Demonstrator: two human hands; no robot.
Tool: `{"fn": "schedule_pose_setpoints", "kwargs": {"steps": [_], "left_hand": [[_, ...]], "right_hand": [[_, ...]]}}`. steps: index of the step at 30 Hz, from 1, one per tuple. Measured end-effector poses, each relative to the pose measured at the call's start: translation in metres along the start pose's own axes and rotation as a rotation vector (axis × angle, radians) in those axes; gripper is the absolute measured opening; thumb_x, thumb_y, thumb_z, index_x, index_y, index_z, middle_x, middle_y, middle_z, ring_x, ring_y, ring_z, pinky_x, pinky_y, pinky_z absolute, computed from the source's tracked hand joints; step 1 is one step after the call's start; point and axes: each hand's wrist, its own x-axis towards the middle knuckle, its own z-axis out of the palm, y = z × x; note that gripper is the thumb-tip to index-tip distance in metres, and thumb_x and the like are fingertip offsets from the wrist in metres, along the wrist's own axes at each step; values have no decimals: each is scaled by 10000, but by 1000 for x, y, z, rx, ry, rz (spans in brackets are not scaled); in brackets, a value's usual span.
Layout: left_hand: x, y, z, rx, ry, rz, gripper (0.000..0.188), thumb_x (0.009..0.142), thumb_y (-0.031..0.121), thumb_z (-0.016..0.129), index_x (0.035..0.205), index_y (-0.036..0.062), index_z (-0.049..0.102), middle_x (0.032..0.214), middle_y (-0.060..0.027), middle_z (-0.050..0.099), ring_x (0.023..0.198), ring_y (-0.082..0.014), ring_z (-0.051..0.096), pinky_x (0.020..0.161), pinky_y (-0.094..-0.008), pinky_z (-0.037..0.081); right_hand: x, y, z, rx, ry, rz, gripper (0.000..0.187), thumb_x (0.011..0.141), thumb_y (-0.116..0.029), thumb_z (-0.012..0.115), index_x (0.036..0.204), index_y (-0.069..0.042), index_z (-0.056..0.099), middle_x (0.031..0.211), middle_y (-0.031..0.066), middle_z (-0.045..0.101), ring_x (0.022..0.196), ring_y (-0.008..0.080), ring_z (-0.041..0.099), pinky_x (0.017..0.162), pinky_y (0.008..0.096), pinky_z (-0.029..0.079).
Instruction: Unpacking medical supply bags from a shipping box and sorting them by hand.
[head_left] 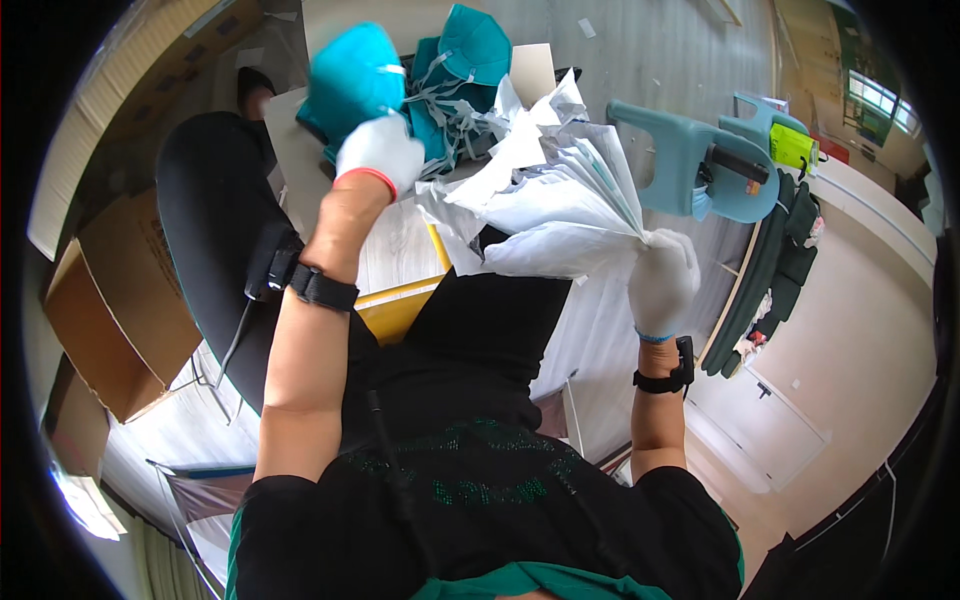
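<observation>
Two gloved hands: L hand (380, 155) pinches teal mask (355, 78) just ahead; R hand (663, 283), fingers closed, grips white plastic stack (560, 205), long axis running L btwn hands.

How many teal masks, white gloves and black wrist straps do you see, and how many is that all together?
Teal masks: at least 3 (they overlap, so more may be hidden)
White gloves: 2
Black wrist straps: 2
Total: at least 7
</observation>
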Motion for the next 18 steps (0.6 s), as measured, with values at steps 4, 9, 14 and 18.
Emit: {"fn": "schedule_pose_setpoints", "kwargs": {"steps": [4,9,14,18], "left_hand": [[-15,6,-3,0,94,-103,208,870,213,588,950,50,690,985,-224,684,941,-398,664,839,-479,524],[-44,43,-46,-235,355,436,153,890,144,636,997,67,714,1018,-152,686,924,-337,676,830,-390,546],[-77,58,-37,-809,-213,721,203,808,-65,636,986,10,698,998,-129,687,910,-245,677,804,-326,535],[-111,56,-12,-725,-65,630,215,771,-34,695,976,29,682,1037,-124,666,878,-206,679,743,-320,553]], "right_hand": [[-7,2,-2,10,8,13,222,750,18,742,922,-64,628,803,90,639,707,279,638,639,361,528],[-8,-2,-2,-1,1,-5,196,783,-9,740,935,-66,630,804,92,638,701,277,634,629,356,523],[-7,-3,2,-5,9,11,154,823,-42,728,940,-69,631,806,96,638,698,276,632,623,354,518],[-10,-4,2,1,33,29,128,854,-78,729,938,-70,633,811,100,640,700,278,633,628,354,520]]}}
